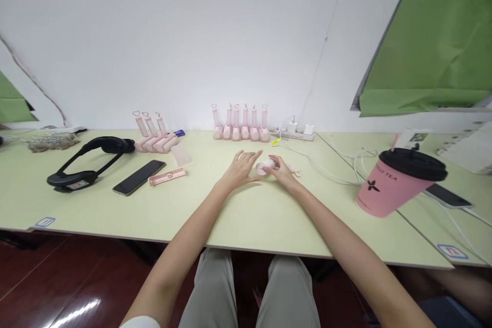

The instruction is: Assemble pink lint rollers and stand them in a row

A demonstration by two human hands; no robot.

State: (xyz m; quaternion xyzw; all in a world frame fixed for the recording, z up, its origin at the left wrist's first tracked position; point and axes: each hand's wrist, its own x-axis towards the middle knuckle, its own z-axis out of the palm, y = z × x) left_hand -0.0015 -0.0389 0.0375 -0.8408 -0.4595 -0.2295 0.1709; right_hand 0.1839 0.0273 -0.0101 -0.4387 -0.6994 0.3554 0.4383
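Note:
My right hand [280,170] grips a small pink-and-white cylinder [264,167] whose round pink end faces left, just above or on the table. Part of that cylinder is hidden by the fingers. My left hand [241,170] is open beside it, thumb and fingers spread and curved around its left side without clearly touching it. Just behind my right hand, a pink handle with a wire loop [297,172] sticks out to the right; I cannot tell whether it joins the cylinder.
Several pink handled pieces with wire loops [241,132] stand along the wall, others [156,142] at left. A pink trough-shaped cover [167,177], phone [139,178] and black headset [73,179] lie left. A pink cup [394,189] and power strip [294,135] are right.

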